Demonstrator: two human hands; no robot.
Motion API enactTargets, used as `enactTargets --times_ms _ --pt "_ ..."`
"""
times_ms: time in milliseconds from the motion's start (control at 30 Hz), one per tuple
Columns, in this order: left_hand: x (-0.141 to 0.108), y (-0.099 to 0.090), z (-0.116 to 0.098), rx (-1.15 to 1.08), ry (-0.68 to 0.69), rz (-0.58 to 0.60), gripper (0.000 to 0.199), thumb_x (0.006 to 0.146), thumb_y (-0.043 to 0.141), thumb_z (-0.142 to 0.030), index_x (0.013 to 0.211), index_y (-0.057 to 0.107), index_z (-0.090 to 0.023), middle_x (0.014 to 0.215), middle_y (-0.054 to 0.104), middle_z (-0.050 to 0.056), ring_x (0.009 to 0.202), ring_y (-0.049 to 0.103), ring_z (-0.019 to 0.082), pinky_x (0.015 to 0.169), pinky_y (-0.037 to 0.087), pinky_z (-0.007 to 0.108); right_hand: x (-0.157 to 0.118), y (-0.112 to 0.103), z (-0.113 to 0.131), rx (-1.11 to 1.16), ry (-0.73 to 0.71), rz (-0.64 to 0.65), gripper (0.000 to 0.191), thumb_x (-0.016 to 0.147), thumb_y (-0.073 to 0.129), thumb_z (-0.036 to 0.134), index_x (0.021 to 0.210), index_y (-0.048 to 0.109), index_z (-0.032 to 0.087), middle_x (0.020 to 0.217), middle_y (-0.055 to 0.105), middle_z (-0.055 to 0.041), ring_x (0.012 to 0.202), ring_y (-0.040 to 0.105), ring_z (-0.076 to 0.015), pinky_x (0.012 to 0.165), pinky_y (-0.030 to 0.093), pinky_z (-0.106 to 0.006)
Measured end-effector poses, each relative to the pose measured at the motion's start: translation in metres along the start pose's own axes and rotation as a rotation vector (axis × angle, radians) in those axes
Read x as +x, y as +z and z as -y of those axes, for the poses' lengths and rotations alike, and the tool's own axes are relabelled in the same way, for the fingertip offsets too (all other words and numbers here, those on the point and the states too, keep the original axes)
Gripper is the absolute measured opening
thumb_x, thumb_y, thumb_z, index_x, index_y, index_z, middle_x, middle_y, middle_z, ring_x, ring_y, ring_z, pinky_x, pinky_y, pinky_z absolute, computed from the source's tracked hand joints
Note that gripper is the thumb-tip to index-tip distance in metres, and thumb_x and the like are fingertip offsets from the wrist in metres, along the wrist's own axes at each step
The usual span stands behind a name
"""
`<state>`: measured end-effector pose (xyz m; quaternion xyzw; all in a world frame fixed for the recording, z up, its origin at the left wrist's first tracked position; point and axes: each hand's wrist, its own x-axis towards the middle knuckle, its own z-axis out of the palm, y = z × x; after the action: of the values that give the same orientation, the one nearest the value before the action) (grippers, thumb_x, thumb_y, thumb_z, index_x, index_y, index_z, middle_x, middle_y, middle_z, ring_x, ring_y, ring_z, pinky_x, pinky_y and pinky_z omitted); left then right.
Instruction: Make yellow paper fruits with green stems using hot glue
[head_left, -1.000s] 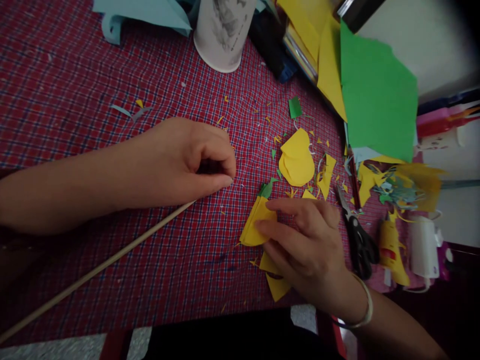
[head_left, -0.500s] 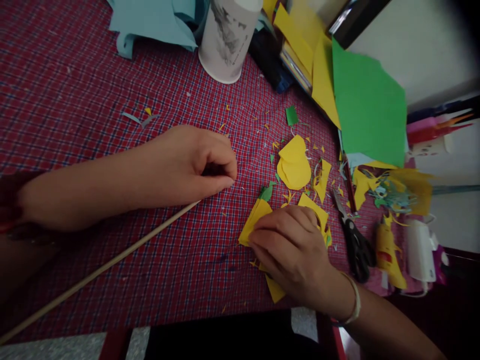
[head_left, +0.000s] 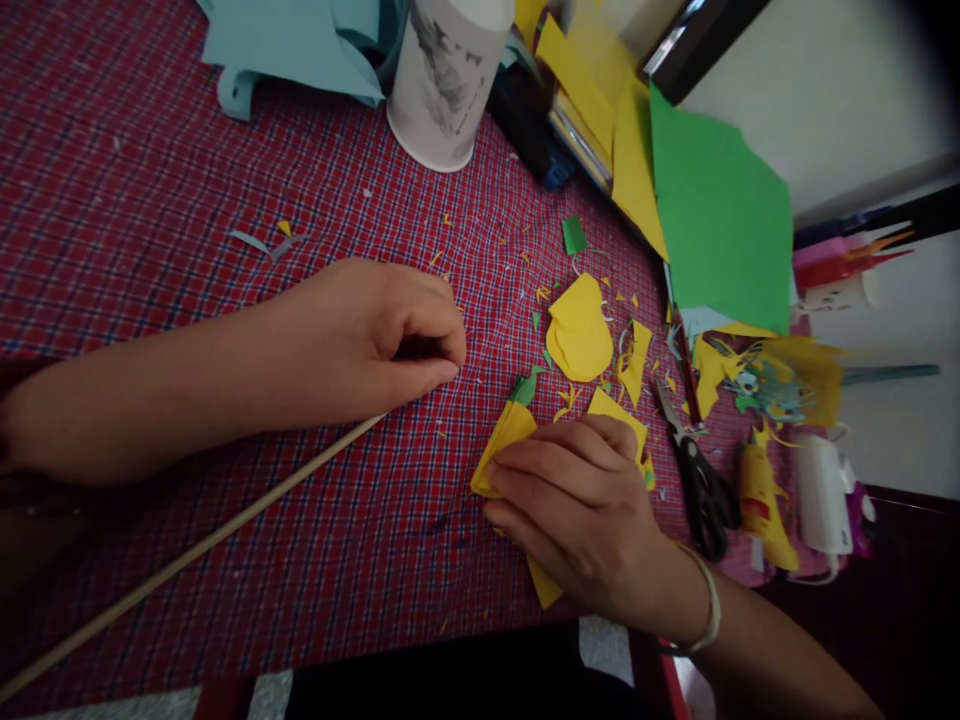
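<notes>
My left hand (head_left: 382, 340) is closed above the checked cloth, thumb against curled fingers. A thin wooden stick (head_left: 225, 545) runs from the lower left up to the underside of this hand, its upper end hidden in the grip. My right hand (head_left: 570, 510) rests with its fingers pressed together on a yellow paper piece (head_left: 504, 440), which has a green paper tip (head_left: 525, 388); its lower part is covered by the fingers. More yellow paper (head_left: 611, 408) pokes out behind the knuckles. Just beyond lies a stack of yellow petal-shaped cutouts (head_left: 581, 335).
Black-handled scissors (head_left: 705, 495) and a yellow glue bottle (head_left: 756, 485) lie to the right. A white cup (head_left: 446, 90) stands at the back beside pale blue paper (head_left: 292, 45). Green paper (head_left: 724, 215) leans at the back right. Paper scraps (head_left: 634, 360) litter the cloth.
The whole view has shifted slightly, moving most things a little to the left. The right fingers have slid slightly left on the yellow paper piece; the left hand keeps its closed pose.
</notes>
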<state>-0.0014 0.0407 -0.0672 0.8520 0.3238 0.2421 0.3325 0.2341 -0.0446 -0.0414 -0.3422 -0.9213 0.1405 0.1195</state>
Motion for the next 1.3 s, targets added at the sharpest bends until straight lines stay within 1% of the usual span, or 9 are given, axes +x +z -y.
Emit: enactTargets --times_ms 100,200,400,600,733,833,967,1100,1300 --pt "0.000 0.000 0.000 -0.027 0.007 -0.011 0.014 0.079 0.055 -0.017 0.071 0.066 -0.022 0.077 0.067 0.000 0.075 0.061 0.015 0.070 0.045 0.028 -0.002 -0.006 0.000 0.019 -0.012 0.059 0.028 0.093 0.057 0.041 0.099 0.068 0.017 0.098 0.072 -0.0024 0.093 0.060 -0.0186 0.087 0.036 -0.038" --pt "0.000 -0.002 -0.001 -0.040 -0.002 -0.001 0.014 0.080 0.054 -0.019 0.073 0.066 -0.021 0.077 0.067 0.000 0.076 0.062 0.015 0.071 0.046 0.028 -0.008 -0.014 -0.006 0.047 -0.040 0.078 0.032 0.094 0.054 0.043 0.104 0.066 0.015 0.105 0.072 -0.0042 0.101 0.061 -0.0194 0.099 0.034 -0.041" --pt "0.001 -0.006 -0.006 -0.025 -0.016 0.043 0.017 0.086 0.053 -0.022 0.078 0.068 -0.019 0.079 0.067 0.001 0.077 0.062 0.014 0.071 0.048 0.027 -0.015 -0.025 -0.018 0.141 0.026 -0.208 0.012 0.087 0.057 0.012 0.095 0.066 0.011 0.093 0.070 -0.0086 0.093 0.064 -0.0185 0.090 0.048 -0.039" --pt "0.000 -0.007 -0.006 0.000 -0.038 0.039 0.016 0.088 0.051 -0.021 0.083 0.066 -0.019 0.083 0.067 0.001 0.080 0.062 0.013 0.074 0.050 0.027 -0.005 -0.015 -0.016 0.122 0.018 -0.050 0.014 0.092 0.055 0.017 0.092 0.069 0.016 0.091 0.070 -0.0039 0.088 0.062 -0.0162 0.092 0.046 -0.037" --pt "-0.006 -0.006 -0.028 0.024 0.041 0.064 0.016 0.090 0.050 -0.018 0.089 0.066 -0.021 0.090 0.067 0.001 0.087 0.060 0.013 0.079 0.049 0.028 -0.007 -0.007 -0.016 0.058 0.022 -0.048 0.019 0.095 0.051 0.020 0.090 0.069 0.019 0.089 0.071 -0.0018 0.085 0.061 -0.0157 0.094 0.043 -0.038" --pt "-0.010 0.006 -0.054 0.158 0.131 0.143 0.020 0.090 0.047 -0.019 0.096 0.066 -0.024 0.099 0.070 0.000 0.095 0.061 0.016 0.087 0.048 0.034 -0.011 -0.002 -0.017 -0.003 0.004 -0.055 0.018 0.095 0.051 0.019 0.087 0.068 0.021 0.087 0.070 0.0004 0.087 0.061 -0.0160 0.101 0.036 -0.042" --pt "-0.019 0.029 -0.075 0.534 0.263 0.251 0.030 0.090 0.049 -0.032 0.115 0.063 -0.025 0.118 0.069 0.000 0.116 0.055 0.021 0.099 0.041 0.042 -0.013 -0.003 -0.021 0.001 0.009 -0.040 0.016 0.092 0.055 0.018 0.084 0.067 0.024 0.084 0.070 0.0023 0.086 0.061 -0.0158 0.105 0.031 -0.044" --pt "-0.026 0.036 -0.079 0.662 0.257 0.285 0.045 0.089 0.047 -0.048 0.128 0.056 -0.026 0.132 0.062 0.000 0.130 0.045 0.021 0.110 0.028 0.045 -0.012 -0.008 -0.026 0.054 0.053 -0.107 0.012 0.091 0.057 0.020 0.095 0.068 0.022 0.097 0.072 0.0009 0.092 0.059 -0.0161 0.105 0.030 -0.043" --pt "-0.030 0.040 -0.075 0.677 0.196 0.302 0.044 0.087 0.052 -0.048 0.127 0.057 -0.030 0.133 0.061 -0.001 0.127 0.049 0.020 0.113 0.021 0.041 -0.016 0.003 -0.029 0.031 0.096 -0.134 0.010 0.088 0.065 0.022 0.097 0.067 0.025 0.110 0.071 0.0061 0.111 0.055 -0.0175 0.112 0.020 -0.044"
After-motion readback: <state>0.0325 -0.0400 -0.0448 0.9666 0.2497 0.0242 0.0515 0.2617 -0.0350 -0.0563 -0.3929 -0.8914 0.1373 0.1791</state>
